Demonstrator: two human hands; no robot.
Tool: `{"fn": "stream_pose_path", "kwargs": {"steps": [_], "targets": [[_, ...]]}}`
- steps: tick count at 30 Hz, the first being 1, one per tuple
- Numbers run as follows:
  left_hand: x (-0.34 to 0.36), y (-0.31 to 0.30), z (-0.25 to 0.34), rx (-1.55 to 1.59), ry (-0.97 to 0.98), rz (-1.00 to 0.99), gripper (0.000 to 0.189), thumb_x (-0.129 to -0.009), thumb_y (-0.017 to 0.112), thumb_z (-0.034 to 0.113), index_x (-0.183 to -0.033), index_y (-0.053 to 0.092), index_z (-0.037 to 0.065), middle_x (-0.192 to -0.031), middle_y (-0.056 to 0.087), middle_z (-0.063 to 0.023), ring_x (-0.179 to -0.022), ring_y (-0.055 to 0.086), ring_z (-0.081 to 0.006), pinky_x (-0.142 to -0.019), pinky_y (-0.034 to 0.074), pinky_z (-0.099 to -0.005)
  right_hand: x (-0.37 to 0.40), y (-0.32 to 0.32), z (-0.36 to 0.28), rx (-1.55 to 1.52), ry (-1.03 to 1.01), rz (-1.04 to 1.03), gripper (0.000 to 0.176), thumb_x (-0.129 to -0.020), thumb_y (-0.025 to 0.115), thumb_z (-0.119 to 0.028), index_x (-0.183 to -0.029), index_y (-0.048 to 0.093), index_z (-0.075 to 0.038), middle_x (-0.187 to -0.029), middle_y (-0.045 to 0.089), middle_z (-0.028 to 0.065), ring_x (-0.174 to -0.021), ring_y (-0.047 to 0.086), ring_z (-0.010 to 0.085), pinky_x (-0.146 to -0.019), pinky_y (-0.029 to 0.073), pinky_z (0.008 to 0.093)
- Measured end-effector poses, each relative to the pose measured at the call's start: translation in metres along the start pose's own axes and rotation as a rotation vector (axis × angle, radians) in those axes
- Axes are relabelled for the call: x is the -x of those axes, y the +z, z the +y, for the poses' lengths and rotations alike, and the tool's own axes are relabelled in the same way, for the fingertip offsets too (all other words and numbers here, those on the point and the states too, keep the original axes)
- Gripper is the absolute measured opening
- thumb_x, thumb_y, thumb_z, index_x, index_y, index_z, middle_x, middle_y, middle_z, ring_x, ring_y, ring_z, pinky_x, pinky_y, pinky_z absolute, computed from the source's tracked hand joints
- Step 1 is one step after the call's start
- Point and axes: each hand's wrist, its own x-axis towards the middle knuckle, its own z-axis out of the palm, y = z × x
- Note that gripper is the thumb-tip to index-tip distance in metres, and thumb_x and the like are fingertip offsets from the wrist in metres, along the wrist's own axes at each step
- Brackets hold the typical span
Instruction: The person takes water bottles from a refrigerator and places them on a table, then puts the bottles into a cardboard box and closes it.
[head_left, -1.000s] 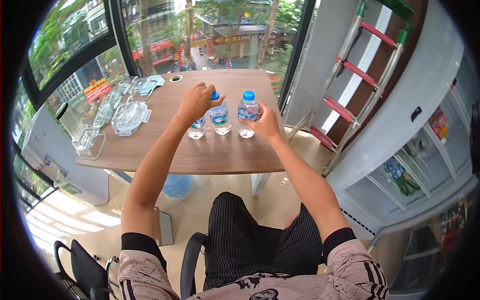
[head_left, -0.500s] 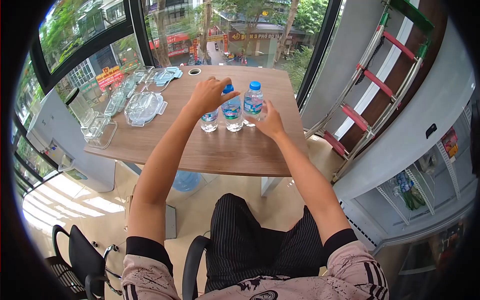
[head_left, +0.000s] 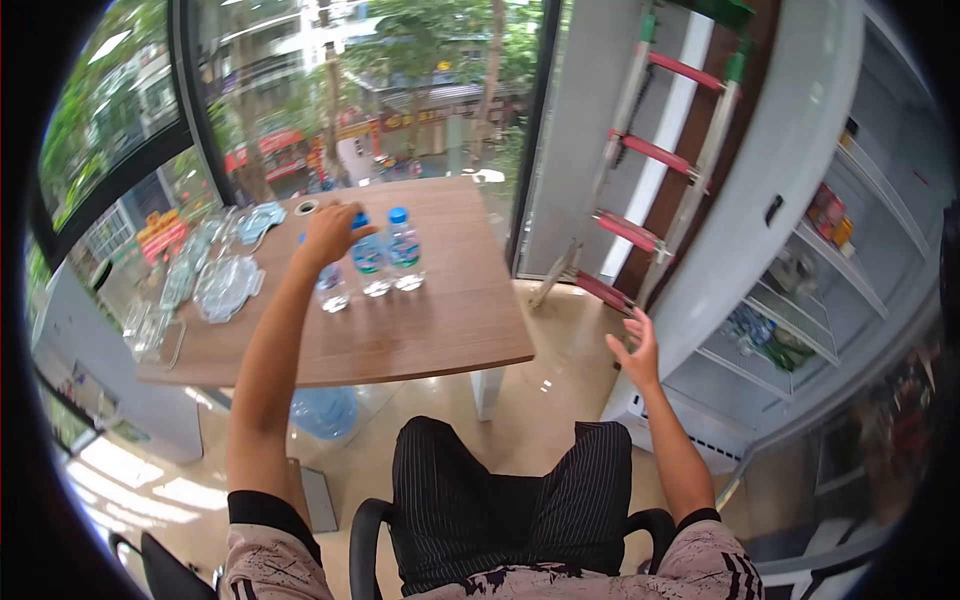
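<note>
Far left on the table, clear glass containers sit in a cluster by the window. Next comes the left hand, arm stretched out over the wood, fingers curled shut over the top of the left bottle; the cap is hidden under the palm and only the lower body shows beneath the hand. Just beside it, touching or nearly so, stands the middle bottle, its blue cap at the thumb side of that hand, then the right bottle, upright and untouched. Off the table's right edge, well apart from all three bottles, the right hand hangs in the air over the floor, fingers spread, holding nothing, near the foot of a ladder.
</note>
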Motion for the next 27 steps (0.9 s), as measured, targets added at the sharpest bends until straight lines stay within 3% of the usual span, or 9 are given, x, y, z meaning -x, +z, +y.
{"fn": "stream_pose_path", "kwargs": {"steps": [7, 9, 12, 14, 16, 19, 21, 24, 27], "targets": [[-0.01, 0.001, -0.022, 0.17, 0.041, -0.027, 0.04, -0.075, 0.071, 0.036, -0.096, 0.061, 0.004, -0.095, 0.063, -0.0179, -0.091, 0.058, -0.0367, -0.079, 0.045, -0.0427, 0.045, -0.156, 0.07, 0.159, 0.181, 0.451, 0.077, -0.07, 0.078, -0.033, -0.13, 0.04, -0.005, -0.104, 0.06, 0.0146, -0.099, 0.057, 0.0255, -0.084, 0.044, 0.039], [-0.019, 0.041, -0.069, 0.227, 0.22, 0.117, 0.04, -0.071, 0.075, 0.032, -0.094, 0.061, 0.003, -0.094, 0.063, -0.0182, -0.089, 0.058, -0.0362, -0.076, 0.045, -0.0421, 0.066, -0.183, 0.074, 0.155, 0.251, 0.533, 0.077, -0.07, 0.078, -0.034, -0.13, 0.04, -0.004, -0.104, 0.06, 0.0162, -0.099, 0.057, 0.026, -0.085, 0.045, 0.0384], [-0.02, 0.015, -0.05, 0.196, 0.25, 0.091, 0.038, -0.065, 0.079, 0.023, -0.094, 0.06, 0.006, -0.082, 0.059, -0.0114, -0.08, 0.055, -0.0309, -0.074, 0.043, -0.0402, 0.103, -0.217, 0.098, 0.177, 0.325, 0.61, 0.078, -0.069, 0.078, -0.036, -0.13, 0.04, -0.004, -0.103, 0.06, 0.0174, -0.099, 0.057, 0.0268, -0.086, 0.045, 0.0381], [-0.023, -0.017, -0.011, 0.145, 0.21, 0.028, 0.042, -0.066, 0.078, 0.023, -0.099, 0.06, 0.005, -0.087, 0.061, -0.0119, -0.088, 0.055, -0.0303, -0.079, 0.043, -0.0397, 0.125, -0.234, 0.106, 0.203, 0.365, 0.62, 0.079, -0.069, 0.078, -0.037, -0.129, 0.04, -0.004, -0.103, 0.059, 0.0179, -0.099, 0.057, 0.0272, -0.086, 0.045, 0.038], [-0.031, -0.033, 0.025, -0.031, 0.261, 0.388, 0.044, -0.068, 0.077, 0.022, -0.105, 0.059, 0.004, -0.092, 0.062, -0.0125, -0.095, 0.055, -0.0305, -0.083, 0.042, -0.0396, 0.148, -0.248, 0.107, 0.205, 0.398, 0.595, 0.08, -0.068, 0.078, -0.038, -0.129, 0.04, -0.003, -0.103, 0.059, 0.0179, -0.099, 0.058, 0.0282, -0.085, 0.046, 0.0385], [-0.041, -0.058, 0.134, 0.167, 0.231, 0.525, 0.042, -0.069, 0.076, 0.016, -0.106, 0.06, 0.002, -0.098, 0.062, -0.0132, -0.098, 0.055, -0.0306, -0.084, 0.043, -0.0404, 0.175, -0.264, 0.112, 0.244, 0.5, 0.614, 0.08, -0.068, 0.078, -0.038, -0.129, 0.04, -0.003, -0.104, 0.059, 0.0181, -0.098, 0.058, 0.0277, -0.084, 0.047, 0.0378], [-0.033, -0.053, 0.215, 0.386, 0.352, 0.509, 0.034, -0.071, 0.073, 0.008, -0.101, 0.06, 0.001, -0.098, 0.062, -0.0136, -0.094, 0.056, -0.0307, -0.082, 0.044, -0.0397, 0.186, -0.267, 0.123, 0.22, 0.536, 0.644, 0.081, -0.068, 0.079, -0.038, -0.129, 0.04, -0.003, -0.104, 0.059, 0.0181, -0.098, 0.058, 0.0273, -0.084, 0.047, 0.0374], [0.01, -0.055, 0.369, 0.72, 0.726, 0.261, 0.028, -0.068, 0.071, -0.001, -0.094, 0.061, 0.001, -0.092, 0.062, -0.0133, -0.085, 0.057, -0.0292, -0.078, 0.045, -0.037, 0.189, -0.264, 0.132, 0.208, 0.587, 0.686, 0.08, -0.068, 0.079, -0.039, -0.128, 0.042, -0.002, -0.103, 0.059, 0.0179, -0.097, 0.058, 0.0264, -0.084, 0.047, 0.0364], [0.023, -0.001, 0.486, 0.864, 0.985, -0.007, 0.029, -0.066, 0.077, 0.008, -0.092, 0.063, 0.004, -0.088, 0.061, -0.0126, -0.084, 0.057, -0.0304, -0.075, 0.047, -0.0374, 0.18, -0.258, 0.155, 0.171, 0.589, 0.694, 0.079, -0.068, 0.078, -0.039, -0.127, 0.043, -0.001, -0.101, 0.06, 0.0181, -0.096, 0.059, 0.0266, -0.083, 0.048, 0.0362]]}}
